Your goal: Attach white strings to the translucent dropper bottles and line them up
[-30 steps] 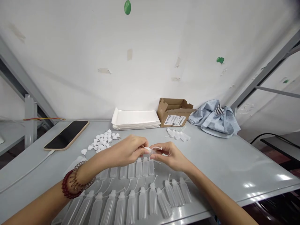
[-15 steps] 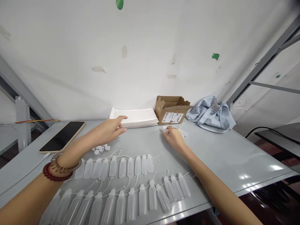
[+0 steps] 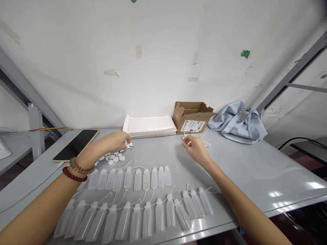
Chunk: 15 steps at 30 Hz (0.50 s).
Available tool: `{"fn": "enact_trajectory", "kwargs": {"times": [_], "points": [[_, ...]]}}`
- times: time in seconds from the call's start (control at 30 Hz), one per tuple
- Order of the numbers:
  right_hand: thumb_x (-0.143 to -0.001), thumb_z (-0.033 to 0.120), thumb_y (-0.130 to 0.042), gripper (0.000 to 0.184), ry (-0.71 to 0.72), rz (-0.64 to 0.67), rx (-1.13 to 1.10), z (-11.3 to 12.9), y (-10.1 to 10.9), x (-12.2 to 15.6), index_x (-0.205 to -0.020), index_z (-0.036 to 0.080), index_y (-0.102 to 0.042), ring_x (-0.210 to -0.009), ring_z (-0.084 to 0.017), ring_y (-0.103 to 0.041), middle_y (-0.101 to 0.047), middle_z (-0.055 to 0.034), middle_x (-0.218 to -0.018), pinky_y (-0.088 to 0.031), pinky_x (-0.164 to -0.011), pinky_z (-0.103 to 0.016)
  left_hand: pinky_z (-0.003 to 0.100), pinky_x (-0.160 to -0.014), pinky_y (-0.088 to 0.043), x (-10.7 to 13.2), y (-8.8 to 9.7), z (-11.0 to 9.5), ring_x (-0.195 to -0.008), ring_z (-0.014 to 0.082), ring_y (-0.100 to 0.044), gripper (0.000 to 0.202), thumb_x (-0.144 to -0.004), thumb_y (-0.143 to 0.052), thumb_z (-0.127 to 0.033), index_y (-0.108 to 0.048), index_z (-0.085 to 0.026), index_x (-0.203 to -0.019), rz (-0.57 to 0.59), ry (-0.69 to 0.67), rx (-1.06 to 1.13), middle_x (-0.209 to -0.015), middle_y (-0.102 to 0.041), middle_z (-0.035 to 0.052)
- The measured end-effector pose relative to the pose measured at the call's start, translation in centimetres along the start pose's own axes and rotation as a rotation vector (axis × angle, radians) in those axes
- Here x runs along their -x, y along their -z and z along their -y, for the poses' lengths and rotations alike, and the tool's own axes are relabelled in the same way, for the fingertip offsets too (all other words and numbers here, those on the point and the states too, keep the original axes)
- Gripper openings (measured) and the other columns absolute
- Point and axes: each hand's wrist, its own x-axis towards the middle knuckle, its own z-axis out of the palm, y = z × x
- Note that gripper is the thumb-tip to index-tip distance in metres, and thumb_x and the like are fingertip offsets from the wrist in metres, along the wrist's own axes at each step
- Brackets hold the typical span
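My left hand [image 3: 116, 141] is over the left part of the table, its fingertips pinched together at the edge of a pile of small white caps [image 3: 116, 159]. Whatever is between those fingers is hidden. Near the cardboard box, my right hand [image 3: 195, 148] pinches a small white piece [image 3: 183, 136] between thumb and fingers. A translucent bottle [image 3: 207, 144] shows partly behind that hand; I cannot tell whether the hand touches it. Closer to me, translucent bottles with thin white straps lie in two rows, a back row [image 3: 137, 179] and a front row [image 3: 135, 219].
A stack of white trays [image 3: 150, 126] and an open cardboard box [image 3: 195, 117] stand against the wall. Right of them lies a light blue cloth bag [image 3: 237, 122]. A phone [image 3: 76, 145] with a white cable rests at the left. Metal frame bars flank the table.
My left hand has moved down to the white caps, and its spread fingers have closed. My right hand stays near the box, lifting the white piece slightly. The view has shifted a little.
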Motion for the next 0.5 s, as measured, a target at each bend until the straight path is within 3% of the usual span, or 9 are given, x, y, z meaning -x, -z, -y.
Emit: {"fn": "enact_trajectory", "kwargs": {"times": [0.07,0.13,0.2,0.3,0.5], "points": [[-0.082,0.026,-0.054,0.013,0.048,0.137,-0.104,1.1,0.4,1.1,-0.072,0.018,-0.057,-0.048,-0.011,-0.054,-0.062,0.0004,-0.064,-0.042,-0.051,-0.024,0.026,-0.054,-0.039,-0.4,-0.7,0.0,-0.067,0.021,-0.062,0.028,-0.065,-0.05,-0.02,-0.064,-0.017,-0.088,-0.018,-0.021,0.0,-0.085,-0.068,0.0095],[-0.082,0.03,-0.055,0.017,0.086,0.354,-0.317,2.1,0.6,2.2,-0.071,0.018,-0.055,-0.041,-0.009,-0.049,-0.06,0.0016,-0.059,-0.037,-0.042,-0.022,0.027,-0.055,-0.038,-0.6,-1.1,0.0,-0.069,0.0216,-0.062,0.023,-0.063,-0.05,-0.018,-0.063,-0.017,-0.082,-0.028,-0.045,0.0,-0.082,-0.068,0.0097],[-0.081,0.033,-0.057,0.018,0.105,0.486,-0.403,2.8,0.6,3.1,-0.073,0.017,-0.055,-0.036,-0.007,-0.045,-0.06,0.0022,-0.056,-0.034,-0.039,-0.021,0.027,-0.054,-0.037,-0.7,-1.5,-0.1,-0.066,0.021,-0.061,0.019,-0.062,-0.05,-0.016,-0.063,-0.018,-0.076,-0.025,-0.065,0.001,-0.076,-0.067,0.0082],[-0.08,0.038,-0.06,0.022,0.099,0.575,-0.359,3.3,0.4,4.0,-0.086,0.017,-0.056,-0.032,-0.007,-0.042,-0.06,0.0034,-0.054,-0.033,-0.038,-0.022,0.026,-0.051,-0.034,-0.8,-1.8,-0.2,-0.06,0.0193,-0.058,0.012,-0.06,-0.05,-0.015,-0.059,-0.019,-0.068,-0.014,-0.086,0.001,-0.068,-0.065,0.0057],[-0.075,0.043,-0.066,0.051,0.053,0.723,-0.201,3.8,0.6,4.9,-0.114,0.012,-0.051,-0.039,-0.009,-0.048,-0.057,0.0027,-0.059,-0.035,-0.037,-0.02,0.025,-0.048,-0.031,-1.1,-2.3,0.2,-0.055,0.0175,-0.056,0.008,-0.061,-0.052,-0.014,-0.056,-0.019,-0.066,-0.011,-0.075,0.009,-0.065,-0.063,0.0044]]}}
